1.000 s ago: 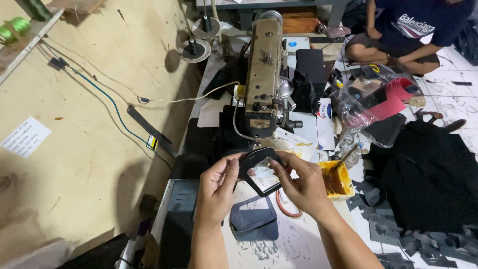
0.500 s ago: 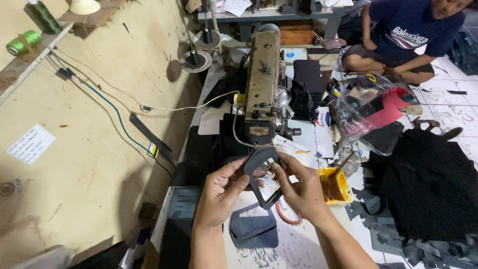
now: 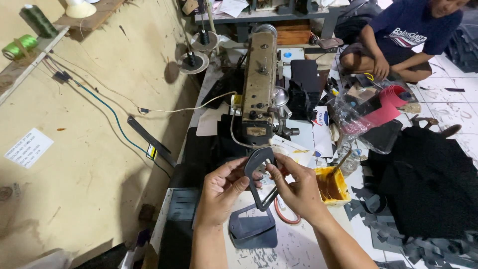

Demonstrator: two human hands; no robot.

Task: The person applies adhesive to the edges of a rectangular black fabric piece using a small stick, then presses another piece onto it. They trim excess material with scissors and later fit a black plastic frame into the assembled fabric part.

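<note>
In the head view, the left hand point(image 3: 219, 192) and the right hand point(image 3: 296, 189) both pinch a dark cut-out piece point(image 3: 259, 177) above the table point(image 3: 298, 249). It looks thin, light and bendable; its edges give the best hold. The yellow tub point(image 3: 333, 185) beside holds brownish glue and a stick.

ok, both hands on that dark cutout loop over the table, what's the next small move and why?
Probably lower the dark cutout piece onto the matching stack just beneath it. The left hand and right hand pinch it at its sides, upright, clear of the table, with the sewing machine behind it.
</note>
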